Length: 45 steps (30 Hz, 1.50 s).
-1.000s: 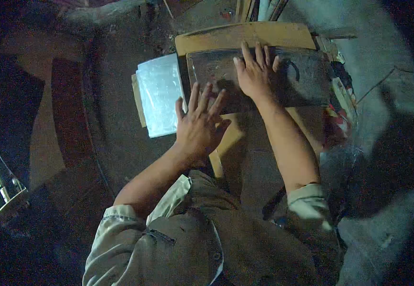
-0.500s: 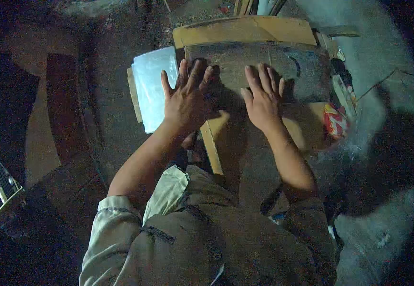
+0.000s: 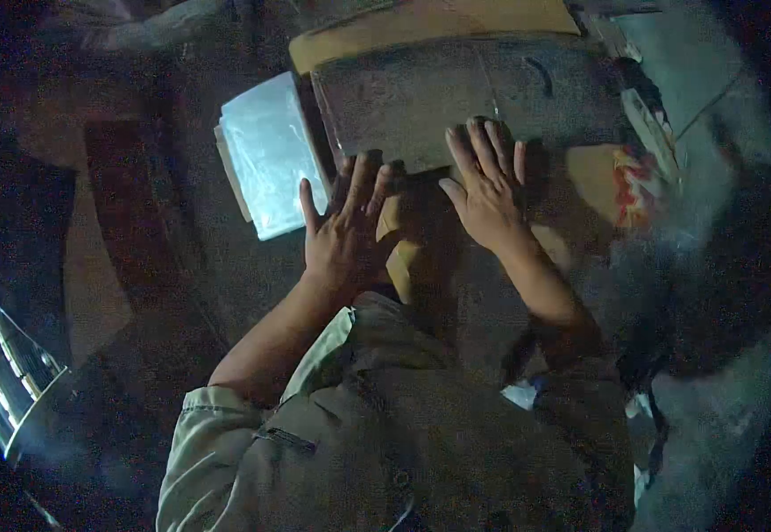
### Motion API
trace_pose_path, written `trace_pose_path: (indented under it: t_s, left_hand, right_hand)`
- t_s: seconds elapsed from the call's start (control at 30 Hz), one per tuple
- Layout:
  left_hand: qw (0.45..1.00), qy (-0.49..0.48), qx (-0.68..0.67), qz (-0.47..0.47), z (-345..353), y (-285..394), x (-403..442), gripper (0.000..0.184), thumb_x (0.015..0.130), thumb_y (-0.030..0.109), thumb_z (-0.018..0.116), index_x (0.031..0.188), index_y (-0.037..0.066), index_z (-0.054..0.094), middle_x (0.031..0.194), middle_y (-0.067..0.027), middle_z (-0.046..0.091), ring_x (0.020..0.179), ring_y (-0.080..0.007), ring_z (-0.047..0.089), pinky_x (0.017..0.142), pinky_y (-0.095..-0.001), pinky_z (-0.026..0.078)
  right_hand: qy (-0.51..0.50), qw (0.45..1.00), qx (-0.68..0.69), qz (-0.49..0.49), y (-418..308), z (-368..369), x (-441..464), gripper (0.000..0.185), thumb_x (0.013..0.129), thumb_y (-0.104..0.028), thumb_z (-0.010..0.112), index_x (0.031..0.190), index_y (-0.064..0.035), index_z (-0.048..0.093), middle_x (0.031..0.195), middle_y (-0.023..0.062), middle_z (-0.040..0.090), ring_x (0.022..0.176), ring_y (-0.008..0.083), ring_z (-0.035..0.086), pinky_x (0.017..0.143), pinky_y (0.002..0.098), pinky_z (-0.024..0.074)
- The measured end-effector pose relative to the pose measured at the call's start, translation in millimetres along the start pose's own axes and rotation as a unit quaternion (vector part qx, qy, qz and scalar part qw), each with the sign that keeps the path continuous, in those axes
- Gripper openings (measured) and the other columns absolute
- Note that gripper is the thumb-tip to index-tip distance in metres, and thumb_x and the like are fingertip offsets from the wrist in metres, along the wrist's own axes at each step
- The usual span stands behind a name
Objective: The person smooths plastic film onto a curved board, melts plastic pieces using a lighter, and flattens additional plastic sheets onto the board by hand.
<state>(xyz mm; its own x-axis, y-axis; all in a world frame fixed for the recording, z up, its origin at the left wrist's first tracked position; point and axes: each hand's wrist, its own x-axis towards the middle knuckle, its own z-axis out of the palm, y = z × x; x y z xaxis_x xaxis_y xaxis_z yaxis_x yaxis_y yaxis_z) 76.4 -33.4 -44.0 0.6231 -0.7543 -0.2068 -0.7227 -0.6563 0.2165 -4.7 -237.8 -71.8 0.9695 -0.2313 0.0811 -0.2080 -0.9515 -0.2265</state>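
A dark, worn flat board (image 3: 403, 102) lies in front of me, over a yellowish panel (image 3: 439, 27) that shows along its far edge. My left hand (image 3: 341, 232) has its fingers spread at the board's near left edge; whether the fingertips touch it I cannot tell. Fingers of my right hand (image 3: 490, 191) are stretched out over the near edge, with the fingertips on or just above the surface. Both palms face down, and neither hand grips anything. A whitish, shiny flat packet (image 3: 270, 155) lies just left of my left hand.
To the right is a red and white wrapper (image 3: 634, 188), beside some pale strips (image 3: 650, 129). A slatted bright object (image 3: 8, 368) stands at far left. Shadow covers much of the floor.
Both hands have slid back toward my body relative to the dark board, the left one onto its near edge. The view has shifted, so the board and packet sit higher in frame.
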Motion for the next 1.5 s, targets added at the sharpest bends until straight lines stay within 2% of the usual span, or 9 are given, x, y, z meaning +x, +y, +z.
trace_pose_path:
  t_s: [0.3, 0.63, 0.73, 0.93, 0.97, 1.13, 1.2, 1.23, 1.5]
  left_hand:
    - [1.0, -0.01, 0.014, 0.005, -2, 9, -8, 0.089, 0.076, 0.052, 0.062, 0.147, 0.02, 0.019, 0.151, -0.0109, 0.019, 0.139, -0.0283, 0.021, 0.105, -0.0641, 0.001]
    - [0.998, -0.009, 0.065, -0.013, -6, 5, -6, 0.088, 0.076, 0.052, 0.063, 0.146, 0.021, 0.021, 0.152, -0.0073, 0.019, 0.142, -0.0295, 0.011, 0.105, -0.0647, 0.0]
    - [0.999, 0.011, 0.041, -0.001, -2, 4, -14, 0.086, 0.077, 0.05, 0.063, 0.146, 0.016, 0.023, 0.15, -0.0152, 0.019, 0.141, -0.0318, 0.01, 0.107, -0.063, -0.001]
    - [0.994, -0.021, -0.01, 0.108, -4, 9, -55, 0.079, 0.08, 0.042, 0.063, 0.144, 0.015, 0.027, 0.148, -0.0155, 0.021, 0.138, -0.0335, 0.018, 0.104, -0.0605, 0.019]
    - [0.992, -0.02, -0.009, 0.121, -2, 10, -60, 0.079, 0.08, 0.042, 0.063, 0.144, 0.015, 0.027, 0.148, -0.0155, 0.021, 0.138, -0.0335, 0.018, 0.104, -0.0605, 0.019]
    - [0.972, -0.125, -0.117, 0.16, 12, 14, -67, 0.062, 0.081, 0.03, 0.065, 0.133, 0.005, 0.042, 0.133, -0.0158, 0.046, 0.122, -0.0334, 0.043, 0.099, -0.0508, 0.031]
    - [0.96, -0.109, -0.167, 0.199, 16, 21, -65, 0.052, 0.082, 0.026, 0.065, 0.126, 0.002, 0.05, 0.122, -0.0162, 0.055, 0.114, -0.0342, 0.051, 0.096, -0.0472, 0.035]
    - [0.955, -0.104, -0.188, 0.206, 15, 25, -64, 0.051, 0.082, 0.026, 0.065, 0.124, 0.002, 0.051, 0.12, -0.0172, 0.057, 0.111, -0.0354, 0.053, 0.095, -0.0466, 0.037]
    - [0.93, -0.081, -0.176, 0.312, 26, 50, -62, 0.047, 0.081, 0.018, 0.067, 0.122, 0.001, 0.052, 0.112, -0.0214, 0.059, 0.103, -0.0347, 0.059, 0.088, -0.0442, 0.046]
  right_hand:
    - [0.014, 1.0, 0.014, 0.002, 7, 2, -13, 0.062, 0.084, -0.041, 0.058, 0.14, -0.0222, 0.037, 0.148, 0.0072, 0.029, 0.137, 0.0292, 0.023, 0.109, 0.0567, 0.0126]
    - [0.044, 0.999, 0.015, 0.023, 13, 7, -17, 0.061, 0.086, -0.04, 0.056, 0.141, -0.0219, 0.035, 0.147, 0.0084, 0.031, 0.137, 0.0311, 0.024, 0.109, 0.0578, 0.0109]
    - [0.11, 0.993, 0.028, 0.029, 10, 7, -23, 0.06, 0.087, -0.038, 0.056, 0.141, -0.0207, 0.036, 0.145, 0.0102, 0.032, 0.136, 0.0327, 0.025, 0.109, 0.0577, 0.0114]
    - [0.089, 0.98, 0.101, 0.145, -5, -24, -87, 0.056, 0.088, -0.03, 0.055, 0.138, -0.0126, 0.039, 0.143, 0.0149, 0.035, 0.134, 0.0363, 0.028, 0.109, 0.0559, 0.0148]
    - [0.118, 0.979, 0.095, 0.139, -7, -31, -102, 0.053, 0.089, -0.029, 0.054, 0.136, -0.0084, 0.04, 0.137, 0.0172, 0.043, 0.13, 0.0366, 0.034, 0.108, 0.0511, 0.0209]
    - [0.105, 0.942, 0.228, 0.224, -34, -39, -191, 0.045, 0.092, -0.023, 0.053, 0.132, -0.0047, 0.045, 0.13, 0.0226, 0.047, 0.119, 0.0379, 0.045, 0.101, 0.0486, 0.0315]
    - [0.001, 0.906, 0.278, 0.319, -47, -52, -217, 0.044, 0.09, -0.031, 0.052, 0.128, -0.0067, 0.051, 0.111, 0.0225, 0.059, 0.102, 0.0378, 0.055, 0.093, 0.0468, 0.0405]
    - [0.066, 0.937, 0.256, 0.231, -49, -40, -239, 0.035, 0.091, -0.02, 0.053, 0.123, -0.0057, 0.052, 0.112, 0.0212, 0.055, 0.104, 0.0378, 0.054, 0.091, 0.0439, 0.0422]
    - [0.06, 0.918, 0.171, 0.352, -103, -31, -351, 0.03, 0.09, -0.013, 0.052, 0.118, -0.0032, 0.052, 0.104, 0.0196, 0.058, 0.095, 0.0377, 0.056, 0.083, 0.0451, 0.0456]
